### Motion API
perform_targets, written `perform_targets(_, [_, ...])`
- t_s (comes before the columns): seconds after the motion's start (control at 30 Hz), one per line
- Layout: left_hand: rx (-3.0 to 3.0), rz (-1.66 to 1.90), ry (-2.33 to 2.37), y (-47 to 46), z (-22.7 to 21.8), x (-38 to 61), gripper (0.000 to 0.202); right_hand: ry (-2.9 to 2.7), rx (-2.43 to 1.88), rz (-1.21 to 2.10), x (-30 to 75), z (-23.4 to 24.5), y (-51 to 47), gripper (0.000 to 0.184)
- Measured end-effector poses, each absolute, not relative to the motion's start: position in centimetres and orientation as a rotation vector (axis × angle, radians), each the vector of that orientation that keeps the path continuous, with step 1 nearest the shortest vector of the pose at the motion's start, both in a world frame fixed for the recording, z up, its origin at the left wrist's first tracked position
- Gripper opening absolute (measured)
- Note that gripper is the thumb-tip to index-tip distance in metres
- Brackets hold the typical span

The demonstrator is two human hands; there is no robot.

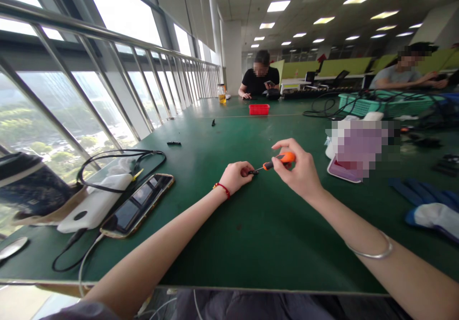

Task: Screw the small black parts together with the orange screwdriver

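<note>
My right hand [299, 169] is closed around the orange handle of a small screwdriver [278, 161], its tip pointing left. My left hand [237, 176] is curled into a fist around a small dark part [253, 172] that the screwdriver tip touches; the part is mostly hidden by my fingers. A red cord is tied on my left wrist and a silver bangle sits on my right forearm. Both hands hover just above the green table [251, 224].
A phone [138, 205], a white power bank [96, 203] and black cables lie at the left. Blue and white gloves [430, 205] rest at the right. A red tray [258, 109] and small black parts [174, 143] sit further back. Two people sit at the far end.
</note>
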State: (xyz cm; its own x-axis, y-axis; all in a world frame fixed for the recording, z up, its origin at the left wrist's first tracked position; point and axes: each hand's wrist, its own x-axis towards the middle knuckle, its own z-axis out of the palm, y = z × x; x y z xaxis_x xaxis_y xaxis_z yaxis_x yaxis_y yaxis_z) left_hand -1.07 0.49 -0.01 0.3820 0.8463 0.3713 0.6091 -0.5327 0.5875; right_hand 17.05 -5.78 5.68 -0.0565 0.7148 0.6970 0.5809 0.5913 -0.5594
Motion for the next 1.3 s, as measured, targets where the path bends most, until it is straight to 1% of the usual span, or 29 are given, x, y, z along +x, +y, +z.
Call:
perform_targets(0.1, [2.259,0.925,1.271,0.38,0.11,-1.06,0.016,-1.742,-1.081,0.161,17.18,5.61,-5.68,0.022])
perform_targets(0.2, [2.24,0.919,1.27,0.29,0.23,-1.02,0.017,-1.732,-1.132,0.17,17.06,5.68,-5.74,0.015])
perform_targets(0.27, [2.231,0.912,1.272,0.28,0.28,-1.0,0.017,-1.729,-1.128,0.178,16.98,5.69,-5.78,0.019])
perform_targets(0.37, [2.221,0.914,1.272,0.35,0.24,-1.01,0.016,-1.729,-1.072,0.164,17.05,5.55,-5.69,0.013])
perform_targets(0.5, [2.218,0.925,1.259,0.49,0.05,-1.08,0.017,-1.701,-1.061,0.14,17.19,5.32,-5.48,0.024])
perform_targets(0.6, [2.217,0.923,1.273,0.54,-0.01,-1.12,0.016,-1.691,-1.117,0.217,17.08,5.41,-5.52,0.02])
perform_targets(0.73, [2.219,0.923,1.274,0.53,-0.02,-1.13,0.015,-1.699,-1.05,0.288,17.01,5.55,-5.59,0.015])
perform_targets(0.87, [2.217,0.919,1.271,0.49,0.0,-1.12,0.016,-1.666,-1.033,0.227,17.24,5.36,-5.3,0.027])
perform_targets(0.9, [2.216,0.919,1.271,0.49,0.01,-1.12,0.016,-1.66,-1.056,0.219,17.27,5.32,-5.23,0.027])
perform_targets(0.97, [2.214,0.926,1.274,0.5,0.0,-1.11,0.015,-1.65,-1.12,0.229,17.26,5.31,-5.18,0.022])
perform_targets(1.03, [2.212,0.935,1.279,0.52,-0.04,-1.1,0.014,-1.653,-1.15,0.261,17.15,5.4,-5.26,0.021])
perform_targets(1.13, [2.214,0.932,1.285,0.52,-0.09,-1.12,0.015,-1.664,-1.102,0.265,17.03,5.52,-5.42,0.018])
perform_targets(1.23, [2.216,0.919,1.283,0.46,-0.05,-1.15,0.016,-1.672,-1.062,0.228,17.09,5.44,-5.44,0.029])
perform_targets(1.3, [2.211,0.916,1.286,0.43,0.0,-1.16,0.015,-1.679,-1.091,0.209,17.13,5.37,-5.41,0.03])
